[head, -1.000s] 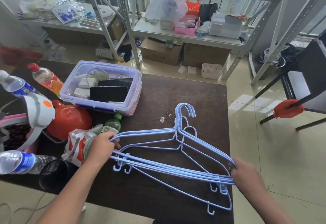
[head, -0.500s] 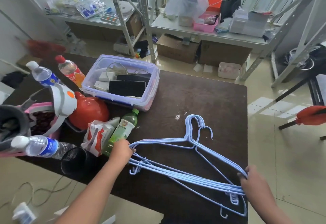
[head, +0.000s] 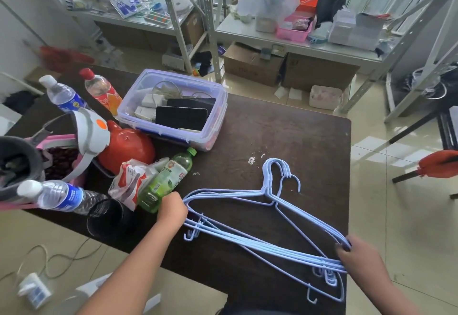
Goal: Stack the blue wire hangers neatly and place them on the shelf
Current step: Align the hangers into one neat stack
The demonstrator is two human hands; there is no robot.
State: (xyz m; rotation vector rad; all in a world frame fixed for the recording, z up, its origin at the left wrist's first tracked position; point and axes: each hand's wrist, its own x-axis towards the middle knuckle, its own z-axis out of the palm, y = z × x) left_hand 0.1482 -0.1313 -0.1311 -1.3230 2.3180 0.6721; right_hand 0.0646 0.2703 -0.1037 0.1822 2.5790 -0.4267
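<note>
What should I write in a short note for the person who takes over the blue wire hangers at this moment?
Left hand grips the left corner of the bundle of light blue wire hangers; right hand grips the right corner.
The bundle lies on the dark brown wooden table.
Done: hangers gathered, most hooks aligned.
Left: one hook sits off to the right, so square it, then carry the bundle to the grey metal shelf behind the table.

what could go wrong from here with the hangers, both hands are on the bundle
1. One hook in the blue wire hangers sits apart from the rest, so the bundle may snag or splay when lifted.
2. The left hand grips its end right beside the green bottle, which a swing could likely knock.
3. The right hand holds its end at the table edge; a slip could drop hangers to the floor.
</note>
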